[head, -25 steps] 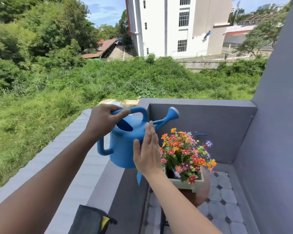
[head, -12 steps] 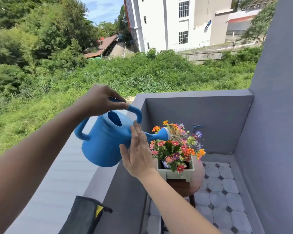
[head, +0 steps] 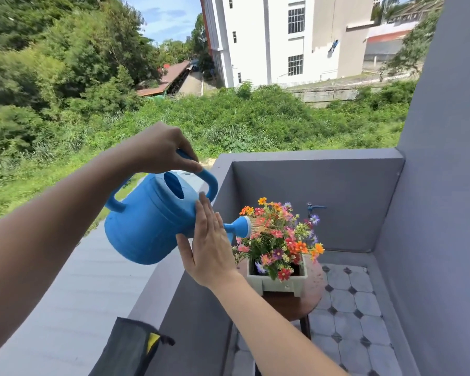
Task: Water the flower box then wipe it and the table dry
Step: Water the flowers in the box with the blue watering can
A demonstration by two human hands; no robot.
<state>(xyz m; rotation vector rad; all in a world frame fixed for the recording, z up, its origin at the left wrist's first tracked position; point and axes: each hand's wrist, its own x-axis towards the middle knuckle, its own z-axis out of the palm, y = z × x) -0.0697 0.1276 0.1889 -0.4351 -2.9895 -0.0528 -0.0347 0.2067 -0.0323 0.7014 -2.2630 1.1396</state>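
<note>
The left hand (head: pixel 160 149) is closed around the arched top handle of a blue plastic watering can (head: pixel 149 223), fingers curled over the bar, and holds the can in the air, tipped spout-down toward the right. The right hand (head: pixel 210 248) lies flat, fingers straight and close together, with its palm against the can's side where the spout leaves the body. The can's rose head (head: pixel 242 226) sits just beside the upper left blooms, and fine streaks fan from it into the flowers; they look like water, though the spray is too thin to make out clearly.

The pale square plastic flower box (head: pixel 280 280), filled with a bunch of orange, red, pink and purple flowers (head: pixel 280 234), stands on a small round dark wooden table (head: pixel 314 291) in the corner of a grey-walled balcony with a pale tiled floor (head: pixel 347 302). The can hangs above the grey parapet wall (head: pixel 158 294), to the left of the box. A dark grey cloth with a yellow tag (head: pixel 132 348) lies draped on the parapet's top at the lower edge of the view, well apart from the table.
</note>
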